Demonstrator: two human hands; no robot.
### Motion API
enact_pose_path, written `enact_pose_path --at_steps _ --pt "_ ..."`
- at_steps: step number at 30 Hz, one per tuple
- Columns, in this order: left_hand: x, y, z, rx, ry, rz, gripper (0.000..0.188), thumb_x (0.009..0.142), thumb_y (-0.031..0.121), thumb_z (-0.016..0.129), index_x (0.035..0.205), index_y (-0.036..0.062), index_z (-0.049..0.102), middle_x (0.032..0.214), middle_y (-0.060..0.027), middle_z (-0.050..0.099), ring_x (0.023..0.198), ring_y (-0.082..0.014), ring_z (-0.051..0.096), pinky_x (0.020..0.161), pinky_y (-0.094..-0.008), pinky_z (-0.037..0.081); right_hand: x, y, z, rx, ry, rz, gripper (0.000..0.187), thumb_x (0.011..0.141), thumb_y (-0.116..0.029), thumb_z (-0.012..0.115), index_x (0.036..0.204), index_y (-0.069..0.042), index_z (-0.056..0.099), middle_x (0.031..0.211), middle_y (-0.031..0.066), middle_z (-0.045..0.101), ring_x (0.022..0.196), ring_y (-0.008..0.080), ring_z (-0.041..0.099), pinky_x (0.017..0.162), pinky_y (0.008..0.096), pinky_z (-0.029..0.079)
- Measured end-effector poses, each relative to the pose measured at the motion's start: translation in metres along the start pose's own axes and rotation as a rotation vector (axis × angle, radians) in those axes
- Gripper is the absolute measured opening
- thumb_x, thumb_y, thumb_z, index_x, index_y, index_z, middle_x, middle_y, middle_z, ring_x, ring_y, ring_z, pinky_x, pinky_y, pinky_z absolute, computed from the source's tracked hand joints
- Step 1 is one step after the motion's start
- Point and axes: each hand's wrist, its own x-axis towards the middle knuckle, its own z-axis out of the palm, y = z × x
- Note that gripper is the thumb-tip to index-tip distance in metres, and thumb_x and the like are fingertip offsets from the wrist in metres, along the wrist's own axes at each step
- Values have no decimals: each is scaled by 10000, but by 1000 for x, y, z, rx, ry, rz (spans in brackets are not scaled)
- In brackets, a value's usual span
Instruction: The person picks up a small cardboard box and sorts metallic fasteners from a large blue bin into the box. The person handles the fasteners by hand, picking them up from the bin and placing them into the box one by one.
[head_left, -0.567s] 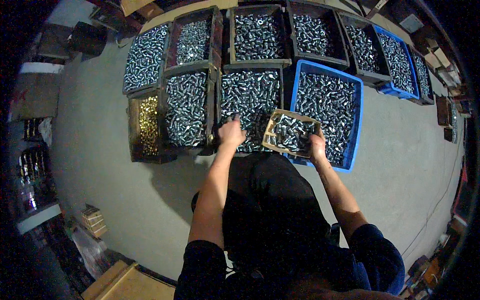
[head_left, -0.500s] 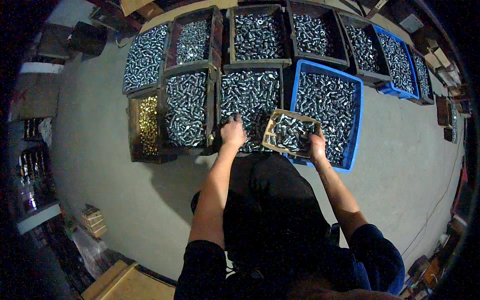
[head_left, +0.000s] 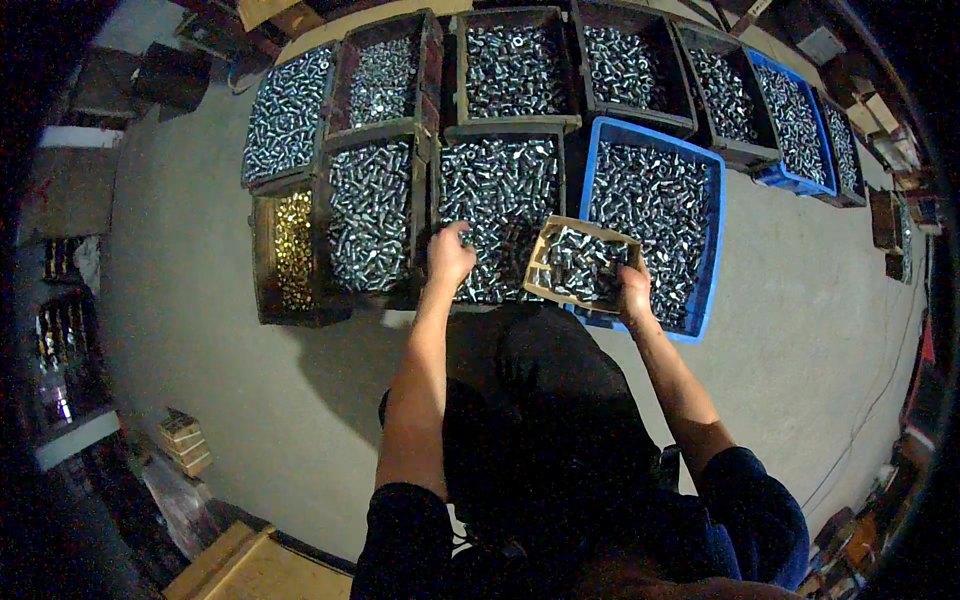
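Observation:
My left hand (head_left: 450, 256) hovers over the left side of a dark wooden crate (head_left: 436, 185) filled with shiny metal bolt-like fittings (head_left: 500, 185). Its fingers are curled together; what they hold, if anything, is too small to make out. A small open cardboard box (head_left: 536, 264), part filled with similar metal pieces (head_left: 580, 262), is gripped at its right edge by my right hand (head_left: 634, 290). The thumb lies over the rim, inside the box. The box is held above the gap between the crate and a blue plastic bin (head_left: 716, 230) of fittings.
Brass-coloured pieces (head_left: 295, 250) fill a narrow crate at the left. Behind stand several more wooden crates, including one (head_left: 462, 70) of fittings, and another blue bin (head_left: 826, 150). A small bundle of wood (head_left: 186, 445) sits on the floor (head_left: 280, 420) at lower left.
My left hand has moved slightly left and lifted from the fittings, turning so its fingers curl to the right. The right hand and the cardboard box stay nearly still.

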Motion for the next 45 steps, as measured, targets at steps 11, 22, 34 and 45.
enact_pose_path --at_steps 11,22,34,45 --pt "-37 109 -3 -753 -594 103 332 713 10 618 1043 8 583 713 -55 601 591 -104 575 512 -243 459 -13 -16 15 42 -5 45 516 738 -7 456 1252 -37 420 1063 91 548 889 212 567 774 334 485" --pt "5 25 -39 100 47 -88 497 713 166 672 1187 122 529 1069 -171 578 956 -334 576 800 -427 457 -8 -10 7 -67 16 -29 442 740 -37 491 1181 -54 473 976 52 565 811 166 558 712 303 485" --pt "3 -17 12 135 52 -91 250 705 123 651 948 79 613 839 -187 629 841 -365 595 731 -448 473 -4 -3 -3 60 0 49 545 753 -39 488 1289 -46 389 1101 61 536 879 173 543 749 305 477" --pt "4 7 -2 264 -113 -188 416 727 293 672 1102 143 573 999 -150 620 933 -340 589 778 -458 460 -6 -5 1 54 -18 12 543 744 -37 475 1278 0 382 1082 63 537 925 179 529 813 289 448"
